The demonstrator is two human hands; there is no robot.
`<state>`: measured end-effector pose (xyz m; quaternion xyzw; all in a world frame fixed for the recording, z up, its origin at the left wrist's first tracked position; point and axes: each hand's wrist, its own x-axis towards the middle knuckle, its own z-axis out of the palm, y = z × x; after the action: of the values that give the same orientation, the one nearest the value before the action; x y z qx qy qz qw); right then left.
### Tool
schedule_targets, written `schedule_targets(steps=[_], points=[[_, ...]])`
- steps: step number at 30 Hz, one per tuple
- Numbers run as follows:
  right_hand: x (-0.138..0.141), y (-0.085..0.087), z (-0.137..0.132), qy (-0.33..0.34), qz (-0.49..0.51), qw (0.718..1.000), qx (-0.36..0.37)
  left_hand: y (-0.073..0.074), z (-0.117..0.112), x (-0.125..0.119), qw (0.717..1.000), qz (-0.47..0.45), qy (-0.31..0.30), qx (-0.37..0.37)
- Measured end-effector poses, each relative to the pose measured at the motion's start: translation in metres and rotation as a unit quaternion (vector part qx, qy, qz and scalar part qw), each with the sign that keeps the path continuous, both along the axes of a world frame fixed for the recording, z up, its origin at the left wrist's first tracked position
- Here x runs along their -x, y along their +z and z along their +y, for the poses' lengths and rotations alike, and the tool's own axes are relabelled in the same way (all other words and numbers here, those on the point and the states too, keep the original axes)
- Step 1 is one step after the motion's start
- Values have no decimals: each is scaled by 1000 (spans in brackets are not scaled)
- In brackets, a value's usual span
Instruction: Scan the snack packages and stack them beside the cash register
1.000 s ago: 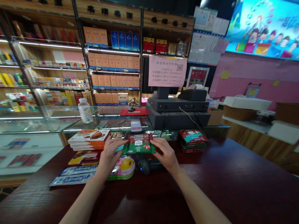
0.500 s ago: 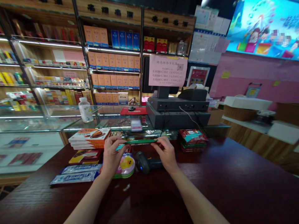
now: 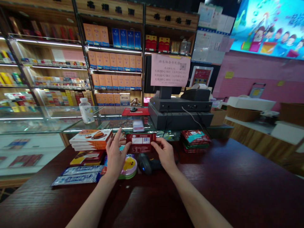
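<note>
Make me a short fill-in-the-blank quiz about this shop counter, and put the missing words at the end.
1. The hand with its index finger raised is the person's ____ one.
2. The right hand pinches the packet at its ____ end, as the wearer sees it.
3. The computer mouse lies on a mat coloured ____.
4. The paper sheet over the monitor is coloured ____.
Missing words: left; right; red; pink.

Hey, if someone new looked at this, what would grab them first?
Probably the bright cartoon screen at the upper right, then the pink notice near the middle. Closer in, a dark red packet shows its barcode side between the left hand and the right hand, above the dark tabletop.
</note>
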<state>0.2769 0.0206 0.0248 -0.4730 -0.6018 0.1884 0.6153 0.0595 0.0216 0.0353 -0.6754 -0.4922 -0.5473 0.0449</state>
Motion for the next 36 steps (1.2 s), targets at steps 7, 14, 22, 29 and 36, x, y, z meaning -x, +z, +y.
schedule_targets(steps=[7, 14, 22, 29, 36], points=[[1, 3, 1, -17, 27, 999, 14, 3, -6, -1, 974, 220, 38, -18], [10, 6, -6, -17, -9, 1000, -6, 12, -14, 1, 951, 294, 93, -8], [13, 3, -7, 15, -32, 999, 0, 13, -13, 7, 939, 318, 125, 22], [8, 3, -2, 125, 12, 991, 35, 13, -11, 15, 943, 302, 136, 13], [-15, -4, 6, 128, -31, 990, 57, 9, -5, 32, 939, 289, 182, 26]])
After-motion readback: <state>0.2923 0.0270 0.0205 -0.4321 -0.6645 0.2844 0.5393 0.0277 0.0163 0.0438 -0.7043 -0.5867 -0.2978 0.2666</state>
